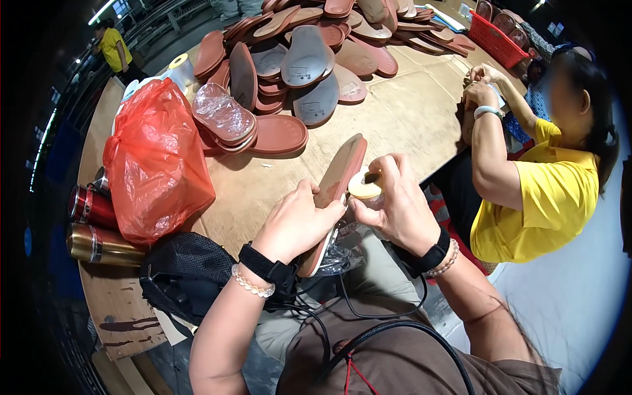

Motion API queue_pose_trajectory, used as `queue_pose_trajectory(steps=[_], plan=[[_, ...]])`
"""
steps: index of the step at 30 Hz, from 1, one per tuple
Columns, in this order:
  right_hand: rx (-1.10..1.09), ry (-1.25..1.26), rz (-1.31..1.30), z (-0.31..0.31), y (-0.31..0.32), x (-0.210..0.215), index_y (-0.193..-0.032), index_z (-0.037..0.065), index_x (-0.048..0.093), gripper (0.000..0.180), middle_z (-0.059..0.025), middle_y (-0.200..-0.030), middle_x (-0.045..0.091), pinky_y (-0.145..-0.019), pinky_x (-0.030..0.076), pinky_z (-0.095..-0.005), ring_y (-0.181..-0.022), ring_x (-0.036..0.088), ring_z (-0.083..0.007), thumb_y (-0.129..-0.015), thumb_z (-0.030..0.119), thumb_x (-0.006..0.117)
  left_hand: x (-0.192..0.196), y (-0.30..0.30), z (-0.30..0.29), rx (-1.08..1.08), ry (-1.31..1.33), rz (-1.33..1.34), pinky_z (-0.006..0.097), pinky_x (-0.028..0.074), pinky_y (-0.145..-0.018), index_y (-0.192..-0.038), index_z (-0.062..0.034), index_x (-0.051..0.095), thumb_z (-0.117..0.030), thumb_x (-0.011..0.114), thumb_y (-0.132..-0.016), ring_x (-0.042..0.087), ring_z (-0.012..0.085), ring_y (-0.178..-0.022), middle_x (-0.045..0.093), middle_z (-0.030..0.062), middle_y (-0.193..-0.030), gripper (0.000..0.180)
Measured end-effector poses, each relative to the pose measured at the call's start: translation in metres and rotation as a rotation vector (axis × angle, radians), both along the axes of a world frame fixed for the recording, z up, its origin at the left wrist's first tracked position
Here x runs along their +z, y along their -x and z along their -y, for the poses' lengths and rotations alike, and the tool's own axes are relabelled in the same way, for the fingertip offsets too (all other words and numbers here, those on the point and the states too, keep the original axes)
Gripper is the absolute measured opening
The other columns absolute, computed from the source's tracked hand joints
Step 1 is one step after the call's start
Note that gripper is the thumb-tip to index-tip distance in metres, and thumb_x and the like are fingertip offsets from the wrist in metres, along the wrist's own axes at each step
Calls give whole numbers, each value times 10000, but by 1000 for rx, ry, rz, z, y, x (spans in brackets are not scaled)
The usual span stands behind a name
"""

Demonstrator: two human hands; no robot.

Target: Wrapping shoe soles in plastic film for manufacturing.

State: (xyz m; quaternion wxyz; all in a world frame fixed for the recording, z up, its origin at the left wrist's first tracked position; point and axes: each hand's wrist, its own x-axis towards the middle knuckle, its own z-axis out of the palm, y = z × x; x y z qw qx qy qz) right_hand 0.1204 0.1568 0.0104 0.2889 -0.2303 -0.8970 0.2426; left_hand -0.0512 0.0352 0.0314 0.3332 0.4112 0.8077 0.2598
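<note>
The left hand (293, 220) grips a tilted shoe sole (340, 166), maybe to keep it still, while the right hand (400, 209) pinches a tape roll (361, 191) close beside it.

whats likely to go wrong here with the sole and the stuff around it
The loose clear plastic hanging below the sole is close to the black cables, so it might snag on them. The roll is at the fingertips of the right hand and could slip. The gold flask sits near the edge of the table, where a bump might knock it off.
</note>
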Motion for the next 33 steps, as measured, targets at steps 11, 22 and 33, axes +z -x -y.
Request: queue_pose_trajectory(steps=[11,22,33], plan=[[220,208,124,-29,-7,25,-1189,19,624,466,-196,-1111,608,-895,541,-416,-1000,651,-345,-893,341,783,-18,11,2,-19,-64,98,424,541,-952,-1256,120,571,-471,657,-908,715,403,-1084,709,328,-1089,691],[220,199,78,-38,-3,15,-1125,6,664,434,-142,-1051,629,-893,525,-359,-992,654,-260,-857,309,819,-16,15,4,-48,-104,208,393,565,-839,-1268,132,543,-463,688,-928,746,311,-918,725,282,-970,700],[111,54,112,-31,-5,27,-1099,26,672,464,-146,-1031,642,-811,564,-390,-936,679,-306,-787,292,889,-23,10,8,-35,-139,110,450,544,-933,-1247,128,547,-417,662,-930,708,432,-1065,694,347,-1083,641]])
